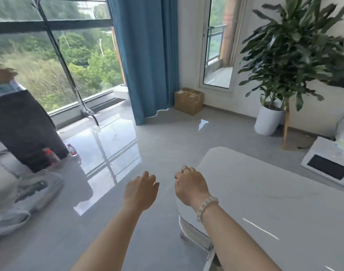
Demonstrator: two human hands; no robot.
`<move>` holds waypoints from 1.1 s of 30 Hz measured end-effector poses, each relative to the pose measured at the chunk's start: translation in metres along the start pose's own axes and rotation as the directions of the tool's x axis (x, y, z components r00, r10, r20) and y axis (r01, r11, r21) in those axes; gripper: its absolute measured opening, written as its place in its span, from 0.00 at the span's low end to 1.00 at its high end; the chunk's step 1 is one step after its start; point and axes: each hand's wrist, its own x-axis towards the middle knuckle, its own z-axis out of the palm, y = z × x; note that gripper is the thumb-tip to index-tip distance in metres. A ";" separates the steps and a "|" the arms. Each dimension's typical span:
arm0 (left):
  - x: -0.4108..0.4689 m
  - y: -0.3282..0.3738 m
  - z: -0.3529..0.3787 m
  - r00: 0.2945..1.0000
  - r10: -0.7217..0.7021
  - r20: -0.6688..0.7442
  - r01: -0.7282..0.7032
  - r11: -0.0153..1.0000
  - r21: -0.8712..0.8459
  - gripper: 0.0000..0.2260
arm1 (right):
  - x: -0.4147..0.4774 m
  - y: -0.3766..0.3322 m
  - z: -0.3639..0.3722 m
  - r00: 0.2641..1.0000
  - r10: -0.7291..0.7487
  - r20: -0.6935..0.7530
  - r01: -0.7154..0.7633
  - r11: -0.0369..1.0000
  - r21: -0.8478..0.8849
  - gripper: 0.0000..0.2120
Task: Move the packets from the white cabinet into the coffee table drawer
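Note:
The pale grey coffee table [265, 192] fills the lower right, its rounded corner just ahead of my hands. My left hand [140, 190] hovers over the floor to the left of that corner, fingers loosely curled and holding nothing. My right hand [190, 185], with a ring and a bead bracelet, hangs over the table's left edge, its fingers curled downward and hidden from me; nothing shows in it. No packets, white cabinet or drawer front are in view.
A low white unit [329, 163] with a dark panel stands at the right. A potted plant [270, 120], a cardboard box [188, 101] and a blue curtain [147, 59] line the far wall. A dark stand [24, 130] and bottles [72, 150] sit left on the glossy floor.

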 end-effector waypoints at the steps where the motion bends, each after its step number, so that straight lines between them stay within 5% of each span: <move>1: -0.002 -0.019 -0.002 1.000 -0.030 -0.001 0.030 1.000 0.005 0.17 | 0.009 -0.018 0.002 1.000 -0.031 0.002 0.031 1.000 0.002 0.15; 8: -0.026 -0.157 -0.012 0.963 -0.270 0.003 0.270 0.963 0.002 0.16 | 0.065 -0.155 0.029 0.966 -0.254 0.050 0.254 0.967 -0.006 0.15; 18: -0.115 -0.328 -0.016 0.779 -0.627 -0.015 0.626 0.776 0.076 0.16 | 0.086 -0.345 0.068 0.803 -0.580 0.139 0.581 0.813 0.033 0.15; 27: -0.197 -0.402 -0.004 0.542 -0.840 -0.002 0.840 0.542 0.005 0.16 | 0.080 -0.472 0.100 0.563 -0.806 0.185 0.809 0.583 0.075 0.16; 33: -0.255 -0.454 -0.011 0.320 -0.947 -0.022 0.947 0.320 0.014 0.16 | 0.067 -0.557 0.118 0.323 -0.927 0.193 0.931 0.347 0.110 0.14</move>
